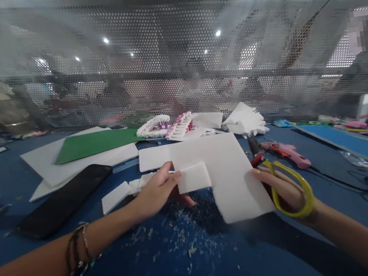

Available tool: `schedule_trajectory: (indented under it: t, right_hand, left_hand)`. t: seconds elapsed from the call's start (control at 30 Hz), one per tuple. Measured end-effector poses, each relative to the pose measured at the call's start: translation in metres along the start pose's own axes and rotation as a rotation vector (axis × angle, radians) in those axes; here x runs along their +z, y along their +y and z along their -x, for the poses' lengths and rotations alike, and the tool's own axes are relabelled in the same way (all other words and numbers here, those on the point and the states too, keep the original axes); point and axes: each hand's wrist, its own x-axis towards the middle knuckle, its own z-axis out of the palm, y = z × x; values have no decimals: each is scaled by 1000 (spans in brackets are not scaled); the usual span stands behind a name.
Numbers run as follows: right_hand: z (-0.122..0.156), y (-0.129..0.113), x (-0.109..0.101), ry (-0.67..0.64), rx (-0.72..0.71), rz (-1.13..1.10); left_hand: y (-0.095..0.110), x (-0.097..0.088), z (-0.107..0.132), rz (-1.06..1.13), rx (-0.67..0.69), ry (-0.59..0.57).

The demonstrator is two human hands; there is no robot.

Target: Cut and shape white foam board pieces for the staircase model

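Between the thumb and fingers of my left hand (159,191) is a small white foam rectangle (194,177). It overlaps the inner corner of a larger L-shaped white foam sheet (218,156). My right hand (285,188) pinches the sheet's right edge, with the yellow handles of a pair of scissors (308,191) looped around that hand. The scissors' blades point away from me. Several small white foam pieces (115,197) lie on the table just beyond my left wrist.
A black phone (66,198) lies at left, near green foam (100,143) on white sheets. White-and-pink foam models (180,126) stand at the back. A pink glue gun (289,151) with a black cable lies at right. Foam crumbs dot the blue table (147,269); perforated metal (172,49) rises behind.
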Motion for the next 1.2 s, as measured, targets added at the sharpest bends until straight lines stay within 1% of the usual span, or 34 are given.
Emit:
schedule_trajectory:
  t: [0.07, 0.13, 0.2, 0.3, 0.33, 0.4, 0.47, 0.53, 0.6, 0.67, 0.73, 0.83, 0.93, 1.1, 1.2]
  right_hand:
    - [-4, 0, -2, 84, -107, 48]
    - [-7, -3, -5, 107, -207, 85]
    - [-6, -11, -7, 105, -338, 164]
    - [4, -19, -4, 18, -531, 323]
    - [9, -19, -2, -45, -543, 374]
    - [18, -15, 5, -201, -479, 472]
    - [24, -8, 13, -353, -424, 602]
    - [26, -3, 21, -418, -419, 720]
    - [25, -1, 26, -411, -415, 775]
    - [22, -1, 28, -384, -398, 776]
    - [19, -2, 28, -363, -388, 767]
    - [18, -3, 26, -369, -391, 747]
    - [19, -4, 26, -390, -378, 729]
    - [22, -5, 28, -381, -382, 729]
    - [24, -5, 28, -362, -371, 711]
  left_hand:
    - [2, -3, -1, 1, 42, 54]
    - [3, -7, -2, 21, 90, 125]
    - [5, -12, -3, 71, 127, 216]
    - [6, -18, -6, 148, 160, 351]
    - [7, -19, -7, 168, 164, 386]
    - [9, -19, -7, 213, 163, 438]
    - [11, -17, -5, 275, 158, 464]
    - [14, -14, -3, 339, 161, 453]
    - [17, -10, 0, 390, 165, 426]
    - [18, -5, 2, 422, 180, 412]
    - [17, -1, 4, 442, 202, 405]
    - [15, 4, 7, 454, 224, 382]
    - [14, 9, 8, 445, 220, 377]
    - [16, 17, 10, 404, 244, 378]
    - [16, 21, 13, 377, 270, 342]
